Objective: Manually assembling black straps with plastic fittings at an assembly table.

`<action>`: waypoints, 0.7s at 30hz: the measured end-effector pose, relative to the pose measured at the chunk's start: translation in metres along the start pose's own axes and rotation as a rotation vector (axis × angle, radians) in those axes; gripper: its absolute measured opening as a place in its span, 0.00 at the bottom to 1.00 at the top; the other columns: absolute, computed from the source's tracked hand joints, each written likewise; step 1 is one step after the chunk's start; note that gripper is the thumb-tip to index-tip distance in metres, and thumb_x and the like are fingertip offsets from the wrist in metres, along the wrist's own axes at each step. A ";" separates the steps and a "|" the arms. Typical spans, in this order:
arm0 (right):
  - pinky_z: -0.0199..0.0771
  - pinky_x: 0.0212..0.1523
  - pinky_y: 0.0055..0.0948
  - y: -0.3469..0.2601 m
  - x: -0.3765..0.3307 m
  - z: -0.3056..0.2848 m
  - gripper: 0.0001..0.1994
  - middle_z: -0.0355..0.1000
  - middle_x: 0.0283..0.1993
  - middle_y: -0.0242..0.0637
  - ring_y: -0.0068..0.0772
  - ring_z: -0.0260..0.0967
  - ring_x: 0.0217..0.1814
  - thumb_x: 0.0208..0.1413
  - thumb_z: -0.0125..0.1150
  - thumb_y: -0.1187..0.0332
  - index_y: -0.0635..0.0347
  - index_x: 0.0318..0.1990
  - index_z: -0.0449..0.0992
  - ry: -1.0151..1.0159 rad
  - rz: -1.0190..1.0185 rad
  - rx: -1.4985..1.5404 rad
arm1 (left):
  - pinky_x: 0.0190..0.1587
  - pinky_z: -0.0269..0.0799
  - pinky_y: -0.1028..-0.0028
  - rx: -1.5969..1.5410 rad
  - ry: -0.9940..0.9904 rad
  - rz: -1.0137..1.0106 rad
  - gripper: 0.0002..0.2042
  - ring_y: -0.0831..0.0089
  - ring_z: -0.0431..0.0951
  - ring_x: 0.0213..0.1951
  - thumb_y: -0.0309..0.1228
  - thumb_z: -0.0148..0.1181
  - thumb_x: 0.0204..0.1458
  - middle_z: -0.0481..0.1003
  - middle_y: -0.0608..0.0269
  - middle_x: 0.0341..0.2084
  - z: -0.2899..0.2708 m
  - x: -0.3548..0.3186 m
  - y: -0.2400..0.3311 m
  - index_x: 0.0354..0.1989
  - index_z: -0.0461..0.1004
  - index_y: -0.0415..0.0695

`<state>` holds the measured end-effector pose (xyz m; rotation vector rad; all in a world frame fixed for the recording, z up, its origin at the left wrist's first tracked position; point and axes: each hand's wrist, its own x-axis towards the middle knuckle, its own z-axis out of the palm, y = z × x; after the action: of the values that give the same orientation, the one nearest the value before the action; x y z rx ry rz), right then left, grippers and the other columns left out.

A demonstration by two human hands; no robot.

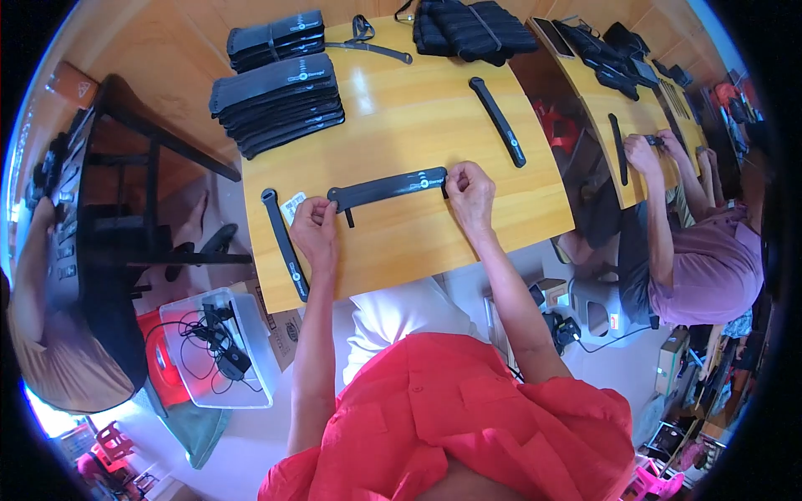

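Note:
A wide black strap (388,189) with white print stretches across the table in front of me, a narrow black tab hanging below its left end. My left hand (315,227) pinches the strap's left end between thumb and fingers. At its right end, my right hand (472,194) has closed finger and thumb on the corner. One narrow black strap (285,244) lies beside my left wrist, and a similar black strap (498,122) rests beyond my right hand. Next to my left hand is a small white printed label (293,206), partly covered.
Stacks of flat black straps (280,104) stand at the table's (401,108) back left. A banded black bundle (472,32) lies at the back. To the right, a person in a purple shirt (714,259) works at another table. A clear bin of cables (259,367) sits on the floor at left.

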<state>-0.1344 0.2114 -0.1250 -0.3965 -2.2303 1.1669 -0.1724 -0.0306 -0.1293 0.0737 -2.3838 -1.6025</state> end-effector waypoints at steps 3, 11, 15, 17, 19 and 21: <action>0.67 0.23 0.28 0.002 0.000 0.000 0.02 0.67 0.23 0.41 0.32 0.66 0.20 0.42 0.55 0.81 0.65 0.25 0.70 -0.013 -0.017 -0.003 | 0.24 0.64 0.81 0.022 0.008 0.048 0.03 0.81 0.67 0.20 0.21 0.60 0.45 0.71 0.65 0.20 -0.001 0.000 0.000 0.27 0.73 0.37; 0.63 0.22 0.19 0.016 0.002 0.000 0.03 0.67 0.18 0.29 0.16 0.61 0.19 0.44 0.53 0.80 0.65 0.26 0.72 0.066 0.126 0.307 | 0.24 0.65 0.79 -0.082 -0.048 -0.162 0.04 0.81 0.70 0.22 0.24 0.55 0.50 0.71 0.62 0.19 -0.011 0.002 0.014 0.30 0.73 0.36; 0.63 0.22 0.18 0.010 0.000 -0.003 0.03 0.67 0.18 0.30 0.16 0.60 0.19 0.44 0.53 0.80 0.65 0.26 0.72 0.070 0.090 0.254 | 0.29 0.69 0.72 -0.050 -0.047 -0.063 0.06 0.71 0.74 0.26 0.25 0.55 0.50 0.74 0.57 0.27 -0.015 -0.003 0.015 0.35 0.72 0.37; 0.63 0.22 0.19 0.011 0.000 -0.002 0.03 0.66 0.18 0.29 0.16 0.61 0.19 0.44 0.53 0.80 0.65 0.26 0.72 0.048 0.124 0.266 | 0.34 0.71 0.69 0.151 0.005 0.122 0.08 0.66 0.75 0.30 0.25 0.56 0.49 0.74 0.54 0.31 -0.008 -0.014 0.021 0.38 0.72 0.37; 0.63 0.22 0.19 0.007 -0.001 -0.002 0.03 0.66 0.18 0.29 0.16 0.61 0.19 0.44 0.53 0.80 0.65 0.26 0.72 0.042 0.101 0.252 | 0.52 0.63 0.58 0.341 -0.127 0.499 0.20 0.56 0.69 0.50 0.33 0.57 0.50 0.68 0.49 0.49 0.004 -0.028 0.025 0.51 0.67 0.38; 0.63 0.22 0.19 0.007 -0.001 -0.003 0.03 0.66 0.18 0.29 0.17 0.61 0.19 0.43 0.53 0.80 0.65 0.26 0.72 0.040 0.082 0.233 | 0.57 0.53 0.55 0.470 -0.228 0.566 0.25 0.57 0.61 0.56 0.37 0.56 0.50 0.62 0.50 0.55 0.018 -0.042 0.039 0.56 0.61 0.39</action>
<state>-0.1313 0.2170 -0.1299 -0.4145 -2.0316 1.4311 -0.1324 0.0086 -0.1080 -0.6627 -2.5740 -0.8189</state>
